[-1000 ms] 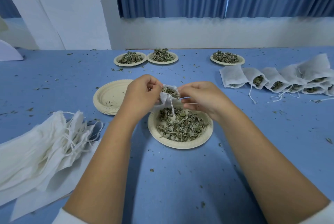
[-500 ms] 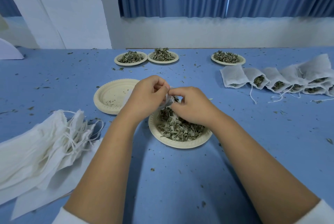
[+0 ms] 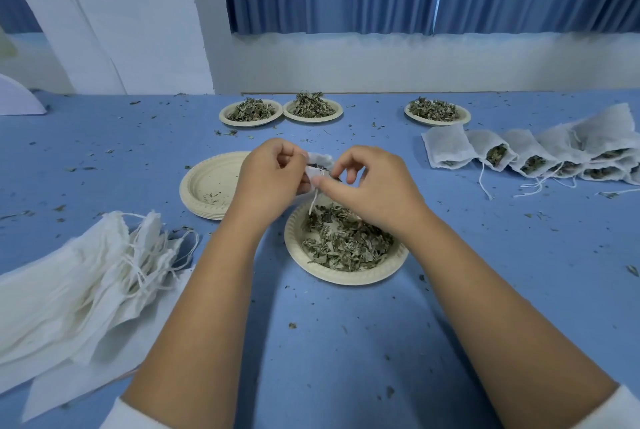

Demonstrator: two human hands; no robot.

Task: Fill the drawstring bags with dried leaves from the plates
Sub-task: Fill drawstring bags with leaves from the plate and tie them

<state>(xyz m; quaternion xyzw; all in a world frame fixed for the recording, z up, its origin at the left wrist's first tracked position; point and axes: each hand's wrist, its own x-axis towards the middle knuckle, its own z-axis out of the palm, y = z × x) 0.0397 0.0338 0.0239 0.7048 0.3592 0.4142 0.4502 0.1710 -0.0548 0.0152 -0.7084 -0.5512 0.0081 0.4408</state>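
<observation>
Drawstring bag (image 3: 319, 162) between both grips, pinched by left hand (image 3: 268, 179) and right hand (image 3: 369, 188), above plate (image 3: 346, 278)

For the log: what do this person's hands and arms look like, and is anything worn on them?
The left hand and the right hand are both bare, with no gloves, rings or watch in view. The forearms are uncovered. White sleeves show only at the bottom edge of the picture: the left sleeve and the right sleeve. The sleeves look plain, with no markings visible.
</observation>
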